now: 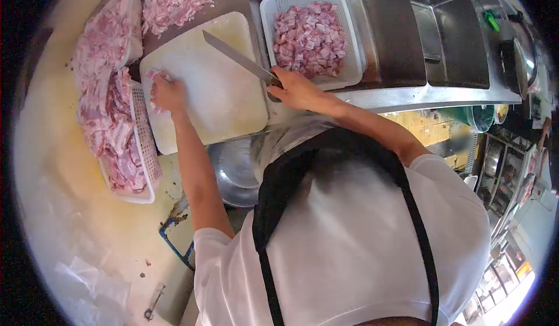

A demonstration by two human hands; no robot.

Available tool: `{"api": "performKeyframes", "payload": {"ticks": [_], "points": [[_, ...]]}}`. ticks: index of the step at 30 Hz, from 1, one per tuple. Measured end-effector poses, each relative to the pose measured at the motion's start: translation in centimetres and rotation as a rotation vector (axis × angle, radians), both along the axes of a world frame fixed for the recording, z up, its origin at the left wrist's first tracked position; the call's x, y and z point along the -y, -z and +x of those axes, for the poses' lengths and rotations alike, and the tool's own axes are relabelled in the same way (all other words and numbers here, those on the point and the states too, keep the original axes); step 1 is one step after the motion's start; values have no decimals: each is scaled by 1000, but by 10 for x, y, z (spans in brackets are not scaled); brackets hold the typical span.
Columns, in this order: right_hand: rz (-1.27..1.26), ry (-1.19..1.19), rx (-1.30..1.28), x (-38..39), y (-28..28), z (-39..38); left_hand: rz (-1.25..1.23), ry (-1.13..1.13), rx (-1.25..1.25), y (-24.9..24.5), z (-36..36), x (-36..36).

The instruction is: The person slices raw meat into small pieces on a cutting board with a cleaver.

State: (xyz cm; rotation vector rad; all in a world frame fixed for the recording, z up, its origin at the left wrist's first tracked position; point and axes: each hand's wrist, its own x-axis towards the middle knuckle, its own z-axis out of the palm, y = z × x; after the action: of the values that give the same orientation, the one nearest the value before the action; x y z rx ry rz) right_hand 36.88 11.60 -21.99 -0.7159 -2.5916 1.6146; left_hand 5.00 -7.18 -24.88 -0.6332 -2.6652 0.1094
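Note:
My right hand (300, 90) grips the handle of a long knife (239, 59), whose blade reaches up and left over the white cutting board (215, 104). At the board's left edge, my left hand (169, 94) is closed on a piece of raw meat (155, 74), partly hidden under the fingers. Beside that hand stands a white perforated basket (145, 139) heaped with long strips of raw meat (113, 125). Right of the board, another white basket (354, 46) holds small cut meat chunks (308, 37).
A pile of pale meat trimmings (174, 2) lies above the board. More meat (108, 32) fills a basket at upper left. Steel sink basins (390, 32) run along the right. Below the board sits a metal bowl (236, 174).

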Motion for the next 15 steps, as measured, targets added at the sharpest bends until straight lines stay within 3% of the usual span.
{"api": "performKeyframes", "payload": {"ticks": [2,3,5,9,11,15], "points": [[-20,-33,-7,-5,-1,-1,779,462,246,-1,-6,-9],[-22,-33,-6,-5,3,-1,777,462,247,-1,-7,-7],[19,38,-35,-2,14,-2,1258,176,908,-57,27,-22],[-124,99,43,-5,-16,-7,1241,240,1096,-83,45,-13],[-119,61,82,-6,-14,-10,974,84,1191,-67,53,0],[40,-20,-34,-4,-12,-23,733,22,1151,-27,72,24]]}}
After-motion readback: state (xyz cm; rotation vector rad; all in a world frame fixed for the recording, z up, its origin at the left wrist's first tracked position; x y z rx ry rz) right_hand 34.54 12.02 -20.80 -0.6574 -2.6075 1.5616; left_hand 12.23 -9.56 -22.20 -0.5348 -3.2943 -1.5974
